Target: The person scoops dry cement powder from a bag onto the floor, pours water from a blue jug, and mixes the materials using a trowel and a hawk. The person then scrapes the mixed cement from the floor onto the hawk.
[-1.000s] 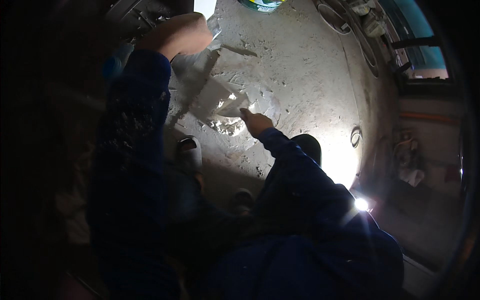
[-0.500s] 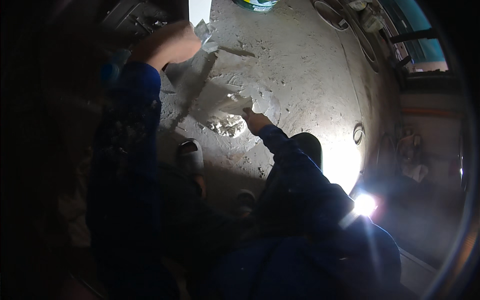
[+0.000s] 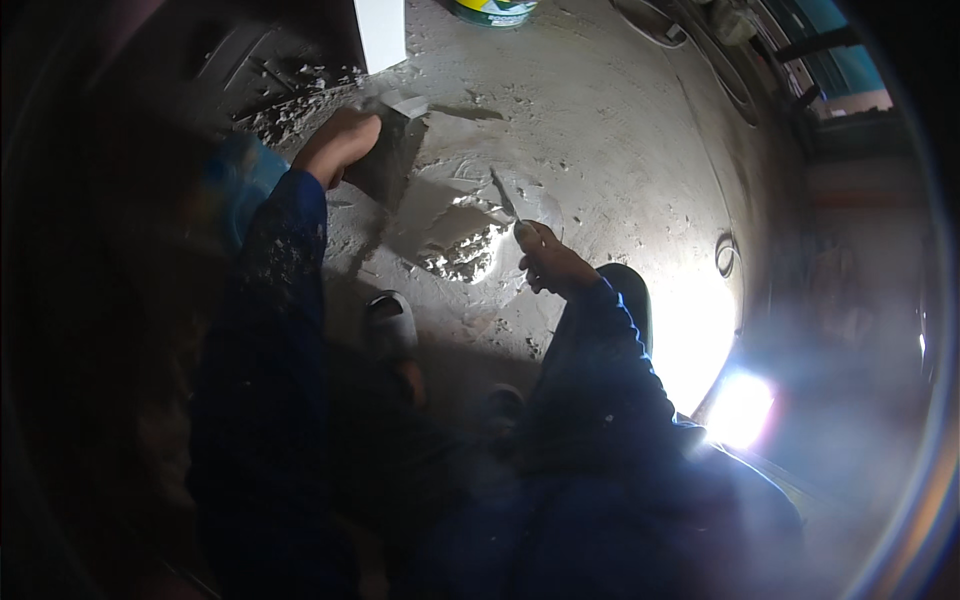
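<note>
A mound of pale, wet plaster lies on the dusty floor in front of me, with smeared patches around it. My right hand is closed around the handle of a trowel. Its thin blade shows nearly edge-on and points away from me, over the far right side of the mound. Farther left, my left hand is a fist around a flat-bladed scraper whose handle is hidden by the fingers. Pale material shows on the scraper's blade. Shadow darkens the floor below that hand.
A white upright board or post stands beyond my left hand. A green and yellow bucket is at the far edge. Left of my wrist is a bluish clear container. A bright lamp shines at lower right, and cable lies far right.
My left hand has come back toward me and lower with the scraper. The right hand has shifted right, and its trowel has turned from lying flat over the plaster to nearly edge-on.
</note>
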A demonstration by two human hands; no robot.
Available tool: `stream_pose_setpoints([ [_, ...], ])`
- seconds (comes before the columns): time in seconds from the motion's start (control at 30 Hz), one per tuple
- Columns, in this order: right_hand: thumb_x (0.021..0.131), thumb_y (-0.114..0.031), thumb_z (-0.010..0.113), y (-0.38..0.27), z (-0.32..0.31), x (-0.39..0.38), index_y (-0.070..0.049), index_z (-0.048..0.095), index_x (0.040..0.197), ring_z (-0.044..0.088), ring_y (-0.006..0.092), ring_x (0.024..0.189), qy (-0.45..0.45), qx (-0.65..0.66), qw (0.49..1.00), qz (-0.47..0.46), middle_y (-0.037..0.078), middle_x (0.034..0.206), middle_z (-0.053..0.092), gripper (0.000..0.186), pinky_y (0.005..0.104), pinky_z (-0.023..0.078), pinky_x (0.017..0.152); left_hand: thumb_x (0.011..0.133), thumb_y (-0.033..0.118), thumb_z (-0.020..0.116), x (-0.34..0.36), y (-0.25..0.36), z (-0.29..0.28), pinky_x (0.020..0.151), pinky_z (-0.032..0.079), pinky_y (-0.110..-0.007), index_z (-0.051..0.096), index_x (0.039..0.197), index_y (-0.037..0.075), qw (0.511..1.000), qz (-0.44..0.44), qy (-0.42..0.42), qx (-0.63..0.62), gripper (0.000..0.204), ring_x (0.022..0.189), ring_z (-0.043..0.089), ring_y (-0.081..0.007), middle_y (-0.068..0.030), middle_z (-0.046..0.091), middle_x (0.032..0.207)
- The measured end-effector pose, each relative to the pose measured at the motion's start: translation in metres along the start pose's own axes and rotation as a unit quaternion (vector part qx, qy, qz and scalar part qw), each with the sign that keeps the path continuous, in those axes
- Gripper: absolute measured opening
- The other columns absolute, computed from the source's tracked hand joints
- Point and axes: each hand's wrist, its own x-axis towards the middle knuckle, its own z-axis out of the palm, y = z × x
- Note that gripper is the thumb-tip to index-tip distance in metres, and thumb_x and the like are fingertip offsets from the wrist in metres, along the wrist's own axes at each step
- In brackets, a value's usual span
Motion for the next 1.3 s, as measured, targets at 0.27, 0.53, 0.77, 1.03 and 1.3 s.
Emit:
stream_pose_setpoints([
  [0.27, 0.097, -0.047, 0.051, -0.026, 0.008, -0.035, -0.017, 0.051, 0.101, 0.038, 0.0042, 0.045, 0.008, 0.147, 0.977, -0.154, -0.006, 0.062, 0.042, 0.031, 0.021, 0.033, 0.04, 0.085, 0.018, 0.052, 0.0, -0.007, 0.027, 0.079, 0.058, -0.045, 0.059, 0.102, 0.001, 0.897, -0.109, -0.108, -0.414, 0.025, 0.086, 0.068, -0.0296, -0.0145, 0.065, 0.093],
  [0.53, 0.1, -0.046, 0.047, -0.047, 0.019, -0.07, -0.004, 0.045, 0.138, 0.043, 0.0053, 0.065, 0.02, 0.087, 0.89, -0.446, -0.001, 0.09, 0.056, 0.057, 0.0229, 0.039, 0.059, 0.092, 0.019, 0.052, -0.046, 0.049, 0.052, 0.083, 0.057, -0.039, 0.058, 0.113, 0.002, 0.724, -0.032, -0.303, -0.619, 0.028, 0.089, 0.068, -0.0257, -0.0117, 0.067, 0.102],
  [0.77, 0.097, -0.041, 0.052, -0.057, 0.024, -0.074, -0.006, 0.045, 0.137, 0.061, 0.0229, 0.107, 0.098, -0.014, 0.88, -0.465, 0.013, 0.125, 0.061, 0.054, 0.0338, 0.048, 0.091, 0.1, 0.022, 0.049, -0.066, 0.071, 0.057, 0.082, 0.057, -0.035, 0.055, 0.125, 0.001, 0.65, 0.04, -0.39, -0.651, 0.033, 0.092, 0.067, -0.02, -0.0109, 0.066, 0.107],
  [1.03, 0.099, -0.027, 0.054, -0.061, 0.018, -0.066, -0.005, 0.046, 0.136, 0.061, 0.0267, 0.112, 0.168, -0.058, 0.89, -0.419, 0.014, 0.127, 0.061, 0.043, 0.0357, 0.047, 0.095, 0.096, 0.02, 0.059, -0.081, 0.08, 0.061, 0.091, 0.053, -0.032, 0.061, 0.12, 0.002, 0.751, 0.053, -0.27, -0.601, 0.03, 0.101, 0.065, -0.0169, -0.0072, 0.067, 0.115],
  [1.3, 0.105, -0.026, 0.044, -0.062, 0.014, -0.048, -0.004, 0.048, 0.134, 0.055, 0.0113, 0.079, 0.262, -0.053, 0.834, -0.483, 0.006, 0.105, 0.063, 0.037, 0.0242, 0.046, 0.07, 0.096, 0.02, 0.058, -0.077, 0.068, 0.066, 0.088, 0.054, -0.035, 0.059, 0.12, 0.002, 0.705, 0.055, -0.306, -0.637, 0.03, 0.1, 0.066, -0.0214, -0.0096, 0.067, 0.11],
])
